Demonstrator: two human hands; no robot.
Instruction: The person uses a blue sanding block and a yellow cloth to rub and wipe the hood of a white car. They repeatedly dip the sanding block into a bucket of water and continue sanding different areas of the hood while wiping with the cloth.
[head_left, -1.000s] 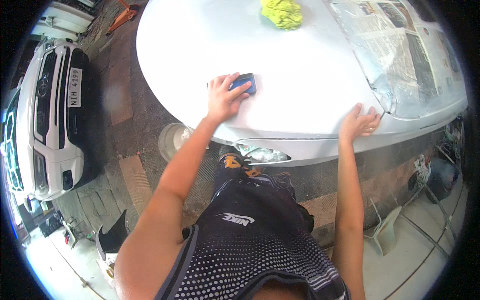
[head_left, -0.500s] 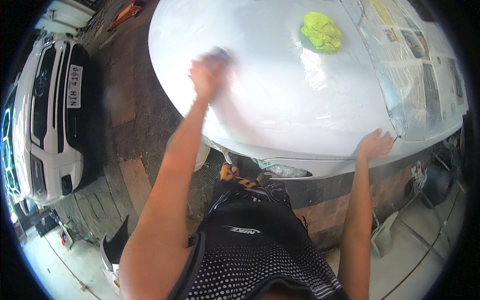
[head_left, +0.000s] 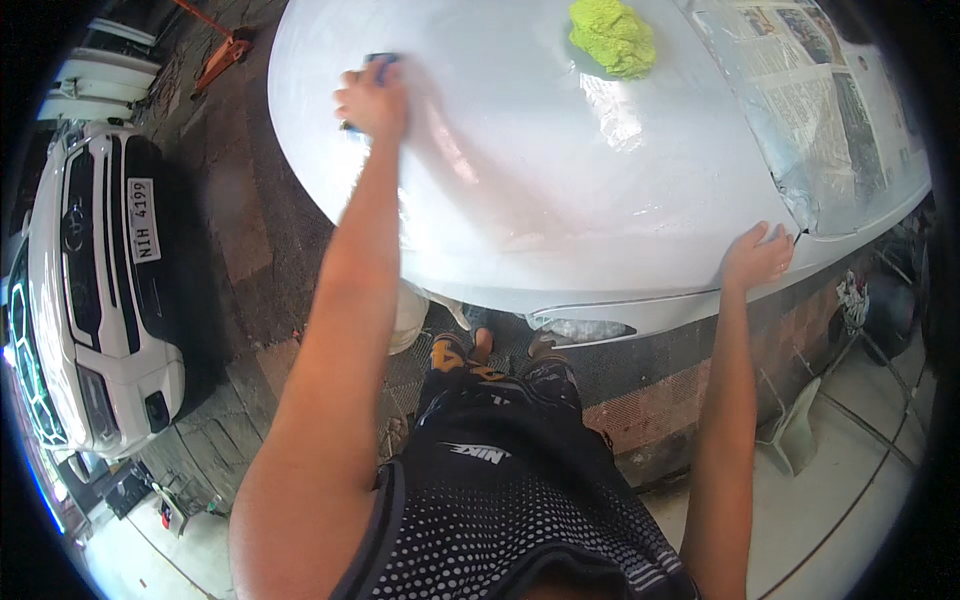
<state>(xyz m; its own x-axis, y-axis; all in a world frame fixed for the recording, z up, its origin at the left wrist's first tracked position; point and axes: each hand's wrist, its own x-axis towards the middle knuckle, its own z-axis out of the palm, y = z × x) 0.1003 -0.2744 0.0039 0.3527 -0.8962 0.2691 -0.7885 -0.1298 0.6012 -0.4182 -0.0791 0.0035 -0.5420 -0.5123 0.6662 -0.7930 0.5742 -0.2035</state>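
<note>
My left hand (head_left: 372, 105) presses a small dark blue pad (head_left: 383, 60) against the far left part of a white car hood (head_left: 520, 180). Only the pad's edges show past my fingers, so its exact kind is unclear. The surface around it looks wet and glossy. At the hood's right edge, by the corner of the paper-covered windshield, my right hand (head_left: 757, 258) rests with its fingers apart and holds nothing. A crumpled yellow-green cloth (head_left: 612, 38) lies on the hood, farther away between the two hands.
Newspaper and clear plastic (head_left: 840, 120) cover the windshield. Below the hood's near edge is a plastic-covered headlight (head_left: 585, 328), with a pale bucket (head_left: 408, 318) beside it. A white vehicle (head_left: 120, 300) stands at left, an orange jack (head_left: 220, 60) behind it. A pale plastic chair (head_left: 795, 430) is at lower right.
My left hand has slid the pad left and farther away over the hood. My right hand stays at the hood's edge. The whole view has shifted slightly.
</note>
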